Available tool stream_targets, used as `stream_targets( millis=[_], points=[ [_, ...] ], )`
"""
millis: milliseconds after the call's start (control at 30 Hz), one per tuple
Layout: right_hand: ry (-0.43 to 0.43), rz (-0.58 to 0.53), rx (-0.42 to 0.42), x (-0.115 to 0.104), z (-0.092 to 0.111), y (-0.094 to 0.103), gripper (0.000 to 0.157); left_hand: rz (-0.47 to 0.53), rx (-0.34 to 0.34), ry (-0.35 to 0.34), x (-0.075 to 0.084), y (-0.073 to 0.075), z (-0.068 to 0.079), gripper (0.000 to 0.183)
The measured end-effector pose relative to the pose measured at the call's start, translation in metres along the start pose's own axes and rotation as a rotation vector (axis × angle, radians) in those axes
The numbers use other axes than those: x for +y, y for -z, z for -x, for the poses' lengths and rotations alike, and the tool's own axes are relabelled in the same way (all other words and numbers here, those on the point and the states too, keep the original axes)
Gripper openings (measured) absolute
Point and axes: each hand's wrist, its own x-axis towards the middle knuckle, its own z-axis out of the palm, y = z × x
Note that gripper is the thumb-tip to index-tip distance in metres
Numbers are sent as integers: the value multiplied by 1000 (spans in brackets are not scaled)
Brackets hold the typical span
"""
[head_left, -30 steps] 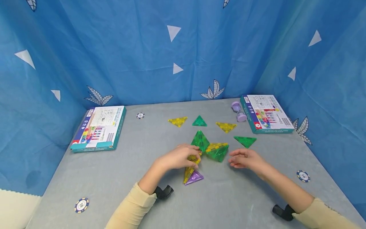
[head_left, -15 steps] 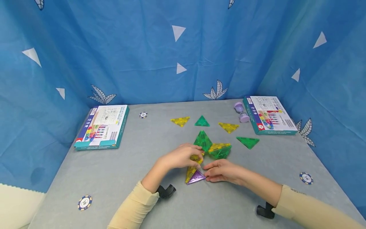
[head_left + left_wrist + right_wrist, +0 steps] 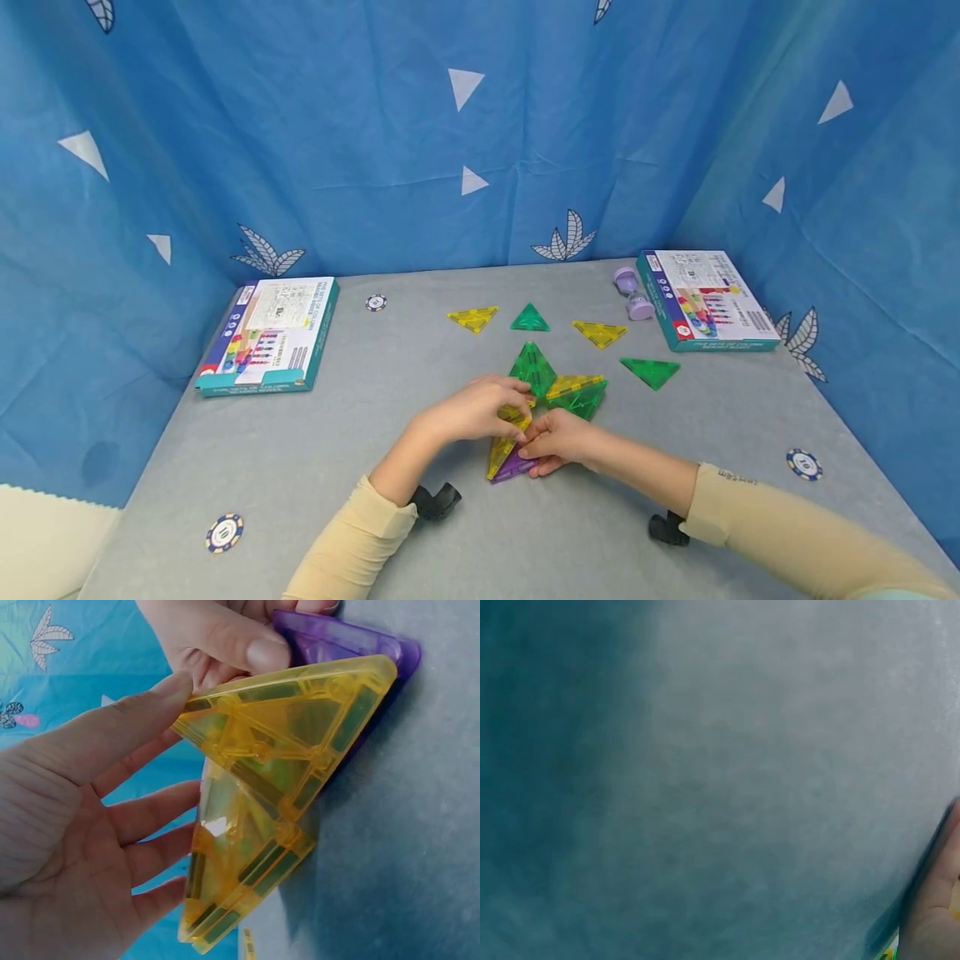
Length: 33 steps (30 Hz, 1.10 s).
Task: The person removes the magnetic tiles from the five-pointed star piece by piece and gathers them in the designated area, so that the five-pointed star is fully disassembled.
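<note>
My left hand [image 3: 480,410] grips yellow triangular magnetic tiles [image 3: 281,731] that stand joined together at an angle. In the left wrist view, its thumb and fingers lie along their edges. Against them sits a purple triangular magnetic tile [image 3: 510,468], which my right hand [image 3: 564,440] pinches at its right side, the thumb [image 3: 264,656] on its face. Just beyond the hands are a raised green tile piece [image 3: 532,369] and a yellow-and-green tile piece [image 3: 577,397]. The right wrist view catches only part of the right hand [image 3: 930,915] at its edge.
Loose yellow tiles [image 3: 473,318] and green tiles [image 3: 651,372] lie farther back. Boxes stand at the left [image 3: 270,333] and right [image 3: 708,300], with a purple hourglass [image 3: 633,294] beside the right box. Several poker chips [image 3: 224,533] lie about the grey table. A blue curtain [image 3: 375,150] hangs behind.
My right hand has moved left from beside the yellow-and-green piece to the purple tile and now pinches it. The left hand stays on the yellow tiles.
</note>
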Motion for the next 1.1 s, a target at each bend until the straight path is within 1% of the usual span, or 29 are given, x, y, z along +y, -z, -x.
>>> stream_targets(
  millis=[100,200,300,433,567,800,900,1000,1067,1100],
  points=[
    [3,3,-3,0,0,0,14,0,40,-5,2,1,4,22],
    [5,1,-2,0,1,-1,14,-10,60,-8,3,2,6,23],
    [7,5,2,0,1,-1,14,0,37,-18,5,2,6,21],
    [9,10,0,0,0,-1,14,50,0,-29,5,2,5,17],
    [14,13,-5,2,1,-1,15,91,-14,-49,2,2,5,16],
    [19,27,-14,3,0,-1,19,226,-47,-118,-5,3,10,16],
    [19,28,-15,2,-1,-2,20,283,-31,-156,-10,3,12,13],
    [13,40,-5,2,-1,-2,20,355,-5,-188,-12,3,17,15],
    [8,53,7,2,-1,-2,19,375,47,-169,-13,6,23,16],
    [4,60,15,2,-1,-2,19,379,89,-140,-14,8,26,15]
  ],
)
